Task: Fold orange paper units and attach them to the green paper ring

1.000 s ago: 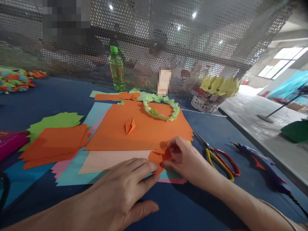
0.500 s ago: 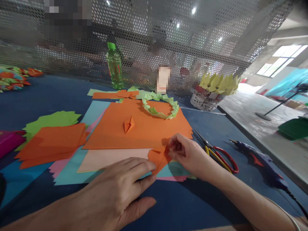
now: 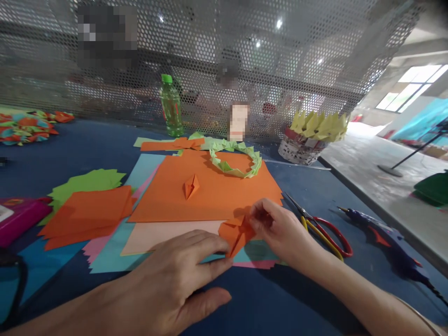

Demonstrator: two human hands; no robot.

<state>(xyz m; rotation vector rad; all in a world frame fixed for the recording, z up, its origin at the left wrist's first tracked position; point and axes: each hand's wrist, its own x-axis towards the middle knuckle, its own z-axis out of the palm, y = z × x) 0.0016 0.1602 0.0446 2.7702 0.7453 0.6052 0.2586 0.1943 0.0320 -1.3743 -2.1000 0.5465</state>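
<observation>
A partly folded piece of orange paper [image 3: 229, 229] lies over the front edge of the paper stack. My right hand [image 3: 278, 231] pinches its right side between thumb and fingertips. From the left, my left hand [image 3: 185, 266] rests its outstretched fingertips on the piece's lower left edge, thumb held apart. Beyond both hands, a small folded orange diamond [image 3: 191, 187] sits on the large orange sheets [image 3: 157, 205]. Behind it is a ring of folded light green paper [image 3: 224, 169]. The right fingers hide part of the orange piece.
Red-and-yellow-handled scissors [image 3: 329, 235] and a hot glue gun [image 3: 388, 242] lie to the right. Small orange sheets [image 3: 87, 210] and green sheets [image 3: 91, 179] are on the left, near a magenta object [image 3: 30, 219]. A green-capped bottle [image 3: 171, 109] and a basket [image 3: 299, 147] stand behind.
The view has shifted slightly, so the table's things appear a little lower and farther right. Both hands stay at the orange piece, and a dark gap now shows along its fold.
</observation>
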